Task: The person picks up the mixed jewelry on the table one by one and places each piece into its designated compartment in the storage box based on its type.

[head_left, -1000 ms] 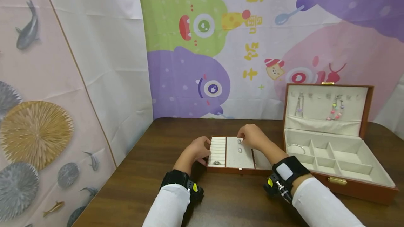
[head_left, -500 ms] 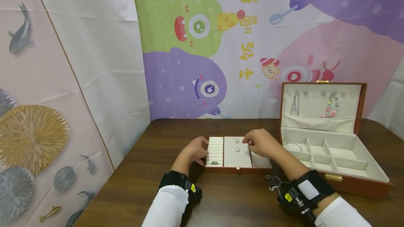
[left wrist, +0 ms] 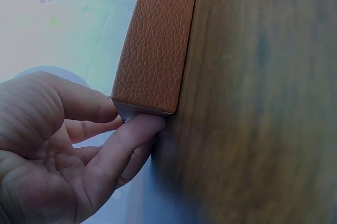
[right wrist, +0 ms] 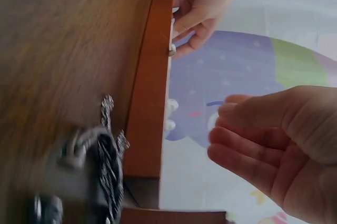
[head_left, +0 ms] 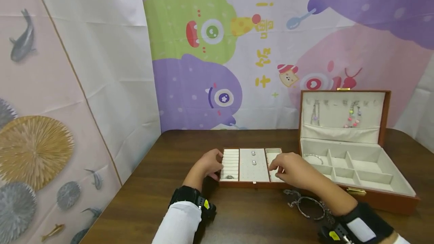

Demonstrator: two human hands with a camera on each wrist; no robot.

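A shallow brown jewelry tray [head_left: 237,184] lies on the table. My left hand [head_left: 207,164] grips its left end; the left wrist view shows thumb and fingers on the leather corner [left wrist: 150,50]. Ring rolls fill the left section, with a ring [head_left: 229,177] at the front. Two round pearl-like stud earrings [head_left: 254,162] sit in the middle panel, one behind the other. Over the right compartment hovers my right hand [head_left: 295,168], fingers loosely bent and thumb near the fingertips. In the right wrist view nothing shows between the fingers of that hand [right wrist: 284,145].
Right of the tray stands a brown jewelry box [head_left: 383,203], lid raised, with necklaces [head_left: 353,116] hanging inside it. A bangle [head_left: 314,156] lies in its back left compartment. In front of the tray are a silver chain [head_left: 291,195] and a bangle [head_left: 300,211]. Curtains hang behind.
My right hand has drawn back from the rear stud earring, moving right and toward me to the right compartment. The chain and bangle in front are uncovered. My left hand stays at the tray.
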